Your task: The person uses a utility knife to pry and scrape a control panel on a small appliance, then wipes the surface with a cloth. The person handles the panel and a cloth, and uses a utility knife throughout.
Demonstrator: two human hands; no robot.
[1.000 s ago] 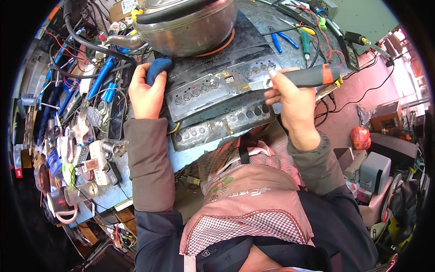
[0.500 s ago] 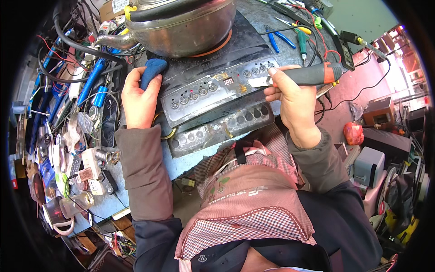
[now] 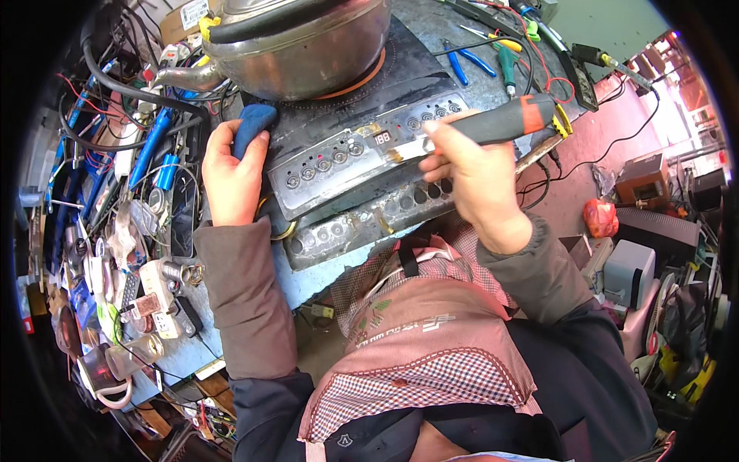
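Note:
My left hand (image 3: 235, 181) grips a blue cloth pad (image 3: 254, 127) at the left edge of a black induction cooker (image 3: 412, 58). My right hand (image 3: 477, 177) holds a scraper (image 3: 519, 119) by its grey and orange handle, its metal blade on or just over the control board (image 3: 323, 168), near the red display and a brownish patch. The board has round contacts along it. Below it lies a detached dark strip (image 3: 339, 228) with round holes. A large steel kettle (image 3: 300, 58) stands on the cooker's back part.
Cables, blue tools and small parts crowd the bench (image 3: 188, 366) on the left. Pliers (image 3: 471, 63) and a green-handled tool (image 3: 508, 69) lie at the back right. A glass jar and a mug (image 3: 104, 381) stand lower left. Boxes and appliances (image 3: 631, 269) are piled beside the bench on the right.
My right hand and the scraper have moved leftward along the board, toward the display. My left hand and the cloth appear slightly further left in the picture, as does much of the scene.

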